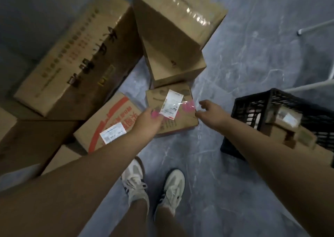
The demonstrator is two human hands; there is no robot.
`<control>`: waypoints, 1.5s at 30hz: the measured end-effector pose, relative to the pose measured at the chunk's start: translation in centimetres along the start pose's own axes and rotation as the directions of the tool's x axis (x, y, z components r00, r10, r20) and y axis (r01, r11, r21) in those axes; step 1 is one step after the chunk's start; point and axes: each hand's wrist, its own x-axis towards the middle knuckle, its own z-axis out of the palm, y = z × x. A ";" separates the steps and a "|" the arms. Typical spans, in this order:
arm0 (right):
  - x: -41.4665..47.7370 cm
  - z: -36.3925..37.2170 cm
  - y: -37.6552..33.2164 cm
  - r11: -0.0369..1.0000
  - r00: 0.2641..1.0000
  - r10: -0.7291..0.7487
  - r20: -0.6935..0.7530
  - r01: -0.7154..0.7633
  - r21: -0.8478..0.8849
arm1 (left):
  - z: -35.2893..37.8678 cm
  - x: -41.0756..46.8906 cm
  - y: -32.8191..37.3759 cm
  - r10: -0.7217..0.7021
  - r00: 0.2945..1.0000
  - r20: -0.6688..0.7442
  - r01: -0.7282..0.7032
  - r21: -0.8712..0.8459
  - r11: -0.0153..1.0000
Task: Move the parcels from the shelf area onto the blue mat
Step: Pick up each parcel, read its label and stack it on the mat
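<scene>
Grey floor between boxes, crate.

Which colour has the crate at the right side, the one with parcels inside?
The crate is black, with lattice walls. The head view shows it, the only view here.

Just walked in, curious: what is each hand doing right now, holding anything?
Left hand: closed on a clear packet with a white label.
Right hand: pinching the packet's other end.
</scene>
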 end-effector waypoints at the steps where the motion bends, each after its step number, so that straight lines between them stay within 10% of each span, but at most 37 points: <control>1: 2.4 1.6 1.1 0.999 1.000 0.025 0.013 -0.026 0.041 | 1.5 2.3 -1.1 -0.030 1.000 0.003 0.030 -0.052 0.998; 15: 16.5 9.0 7.9 0.844 0.974 0.226 -0.024 -0.184 0.503 | 8.8 17.4 -7.1 -0.409 0.897 -0.170 0.389 -0.136 0.911; 23: 2.8 3.4 4.4 0.741 0.947 0.321 -0.016 -0.240 0.627 | 2.1 4.7 -3.4 -0.241 0.968 -0.076 0.196 -0.375 0.906; 35: -26.3 -14.0 -15.5 0.802 0.995 -0.101 -0.005 0.084 0.591 | -20.2 -24.8 11.8 -0.104 0.944 -0.312 -0.090 -0.549 0.831; 45: -45.8 -19.0 -20.6 0.755 0.859 -0.511 -0.019 0.459 0.468 | -21.3 -49.7 15.4 0.015 0.776 -0.631 -0.502 -0.602 0.621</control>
